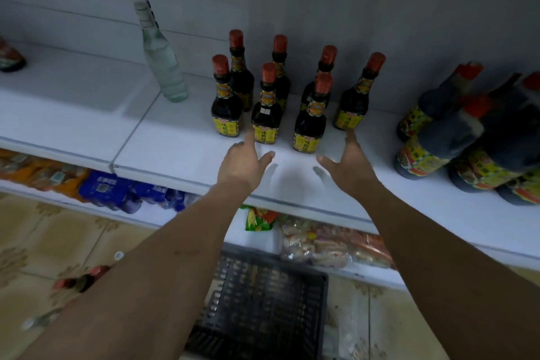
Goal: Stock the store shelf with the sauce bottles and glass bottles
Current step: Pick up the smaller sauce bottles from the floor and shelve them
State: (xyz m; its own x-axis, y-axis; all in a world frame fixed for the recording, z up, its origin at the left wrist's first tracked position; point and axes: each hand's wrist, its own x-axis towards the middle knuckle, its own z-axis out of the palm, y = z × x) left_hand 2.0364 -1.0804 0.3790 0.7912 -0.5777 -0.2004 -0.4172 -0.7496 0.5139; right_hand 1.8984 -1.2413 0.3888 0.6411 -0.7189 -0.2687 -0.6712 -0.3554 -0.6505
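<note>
Several dark sauce bottles [266, 108] with red caps and yellow labels stand in a cluster on the white shelf [181, 152]. A clear glass bottle [163, 64] stands to their left. My left hand [244, 159] hovers over the shelf with fingers spread, its fingertips just in front of the middle front bottle. My right hand [349, 156] is spread the same way, to the right of the front right bottle [311, 123]. Neither hand holds anything.
Larger dark bottles [455, 137] crowd the shelf's right end. Another bottle [10, 57] sits far left. Snack packs [321, 245] fill the lower shelf. A black plastic crate [263, 298] stands on the tiled floor, with more bottles [81, 279] lying left of my arm.
</note>
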